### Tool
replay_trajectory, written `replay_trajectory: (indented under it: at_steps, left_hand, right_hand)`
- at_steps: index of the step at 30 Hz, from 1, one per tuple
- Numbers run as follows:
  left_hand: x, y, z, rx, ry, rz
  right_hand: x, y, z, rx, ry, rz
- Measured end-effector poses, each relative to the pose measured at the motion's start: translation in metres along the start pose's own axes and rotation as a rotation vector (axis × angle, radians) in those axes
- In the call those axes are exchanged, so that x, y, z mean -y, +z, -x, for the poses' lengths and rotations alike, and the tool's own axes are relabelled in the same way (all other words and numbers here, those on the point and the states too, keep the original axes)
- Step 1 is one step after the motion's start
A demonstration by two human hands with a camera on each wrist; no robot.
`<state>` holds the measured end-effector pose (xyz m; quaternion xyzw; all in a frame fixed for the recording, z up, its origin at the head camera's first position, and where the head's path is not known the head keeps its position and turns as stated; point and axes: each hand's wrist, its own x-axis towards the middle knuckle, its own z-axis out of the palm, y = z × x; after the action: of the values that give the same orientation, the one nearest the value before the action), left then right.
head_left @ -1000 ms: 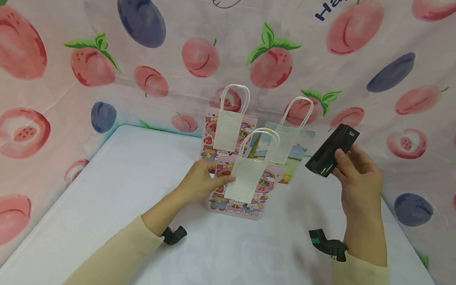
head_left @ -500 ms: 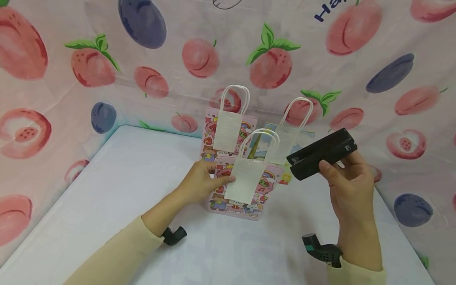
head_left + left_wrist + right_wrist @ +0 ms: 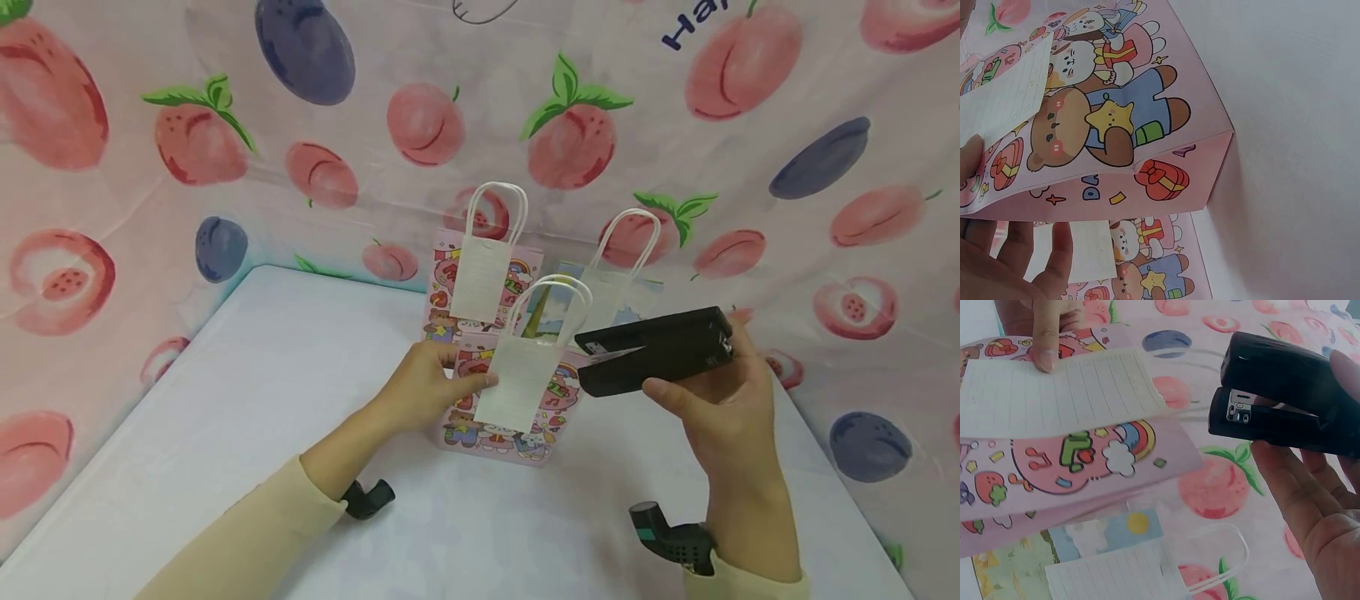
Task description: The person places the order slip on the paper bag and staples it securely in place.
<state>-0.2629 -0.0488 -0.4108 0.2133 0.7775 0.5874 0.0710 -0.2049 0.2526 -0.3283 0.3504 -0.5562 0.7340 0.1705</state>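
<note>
My left hand [image 3: 420, 387] holds the left side of the front pink cartoon paper bag [image 3: 465, 432], thumb pressed on a lined white paper sheet [image 3: 517, 387] lying over its front. In the left wrist view, fingers [image 3: 1060, 259] show behind the bag. My right hand [image 3: 731, 425] grips a black stapler [image 3: 667, 354] at the bag's upper right, near the sheet and the white handles. The stapler's nose points left, its two arms apart. In the right wrist view, the stapler [image 3: 1279, 369] shows a gap between its arms and stands apart from the sheet [image 3: 1085, 394].
Behind stand another pink cartoon bag [image 3: 442, 283] and a landscape-print bag [image 3: 536, 321], each with a white sheet and white handles. A fruit-print cloth [image 3: 337, 125] hangs behind the white table [image 3: 300, 350]. A small black device [image 3: 671, 537] is on each wrist.
My right hand has moved left and slightly down, turning the stapler from upright-slanted to nearly level, its nose now beside the front bag. The left hand and bags stay put.
</note>
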Motion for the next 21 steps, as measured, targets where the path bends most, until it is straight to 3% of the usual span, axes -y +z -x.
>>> replay_trajectory:
  at_steps: [8, 15, 21]
  left_hand:
    - [0.001, 0.000, 0.000, -0.005, 0.013, -0.009]
    - [0.003, 0.001, -0.001, -0.022, 0.065, -0.066]
    - [0.004, 0.001, -0.001, -0.028, 0.064, -0.070]
  right_hand:
    - [-0.003, 0.010, 0.000, 0.019, -0.003, 0.121]
    - [-0.006, 0.017, 0.000, 0.044, -0.019, 0.204]
    - [-0.009, 0.022, -0.001, 0.044, -0.025, 0.305]
